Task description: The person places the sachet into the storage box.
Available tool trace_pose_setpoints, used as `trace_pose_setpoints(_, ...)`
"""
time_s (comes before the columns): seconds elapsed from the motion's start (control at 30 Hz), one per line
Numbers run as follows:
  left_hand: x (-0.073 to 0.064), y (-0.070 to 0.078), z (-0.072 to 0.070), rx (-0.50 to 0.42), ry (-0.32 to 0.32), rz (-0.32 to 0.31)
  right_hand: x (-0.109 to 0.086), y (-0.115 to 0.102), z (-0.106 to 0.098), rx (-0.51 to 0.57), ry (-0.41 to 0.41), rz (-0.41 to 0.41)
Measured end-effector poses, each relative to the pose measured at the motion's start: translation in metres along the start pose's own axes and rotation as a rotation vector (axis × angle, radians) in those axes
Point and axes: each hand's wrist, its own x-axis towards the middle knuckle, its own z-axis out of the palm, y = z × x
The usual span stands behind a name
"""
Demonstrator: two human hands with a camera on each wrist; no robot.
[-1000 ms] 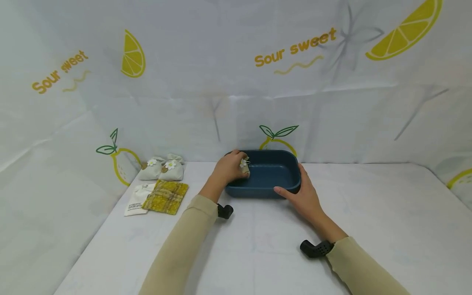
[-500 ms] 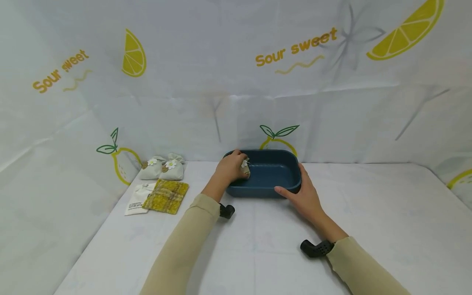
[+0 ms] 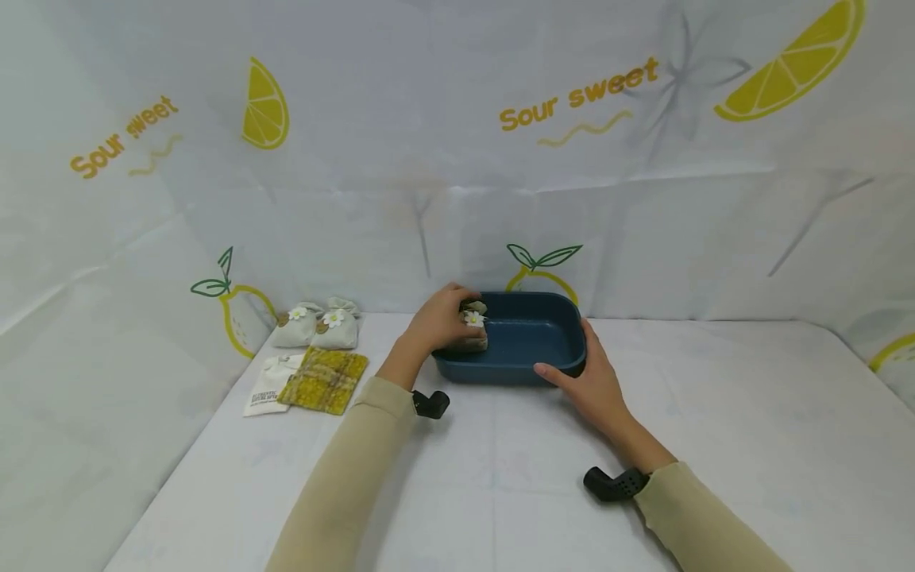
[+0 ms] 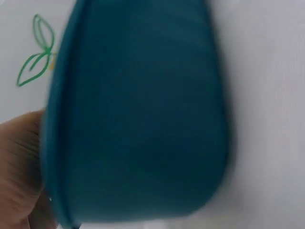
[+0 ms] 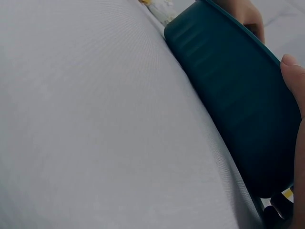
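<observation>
The head view looks forward and down over the tabletop (image 3: 532, 477), the blue tray (image 3: 532, 338) at centre. Both wrist views share that tray's outer wall: the left very near, filling mid-frame; the right farther off, with it at upper right.

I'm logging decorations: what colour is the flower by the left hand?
The flower is white, yellow-centred, clearest in the head view.

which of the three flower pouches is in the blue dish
It's the pouch by the left hand, in the left end of the blue dish; the other two pouches sit together on the white table.
</observation>
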Motion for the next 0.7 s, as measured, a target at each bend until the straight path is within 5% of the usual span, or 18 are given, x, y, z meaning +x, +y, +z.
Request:
trace_pose_setpoints(0.3, -0.019, -0.026, -0.026, -0.074, 0.111, 0.041, 0.001, -0.002, -0.001, -0.007, -0.009, 0.016)
trace_pose_setpoints(0.7, -0.060, -0.080, -0.055, -0.147, 0.283, -0.044, 0.000, -0.003, -0.001, 0.001, -0.011, 0.000)
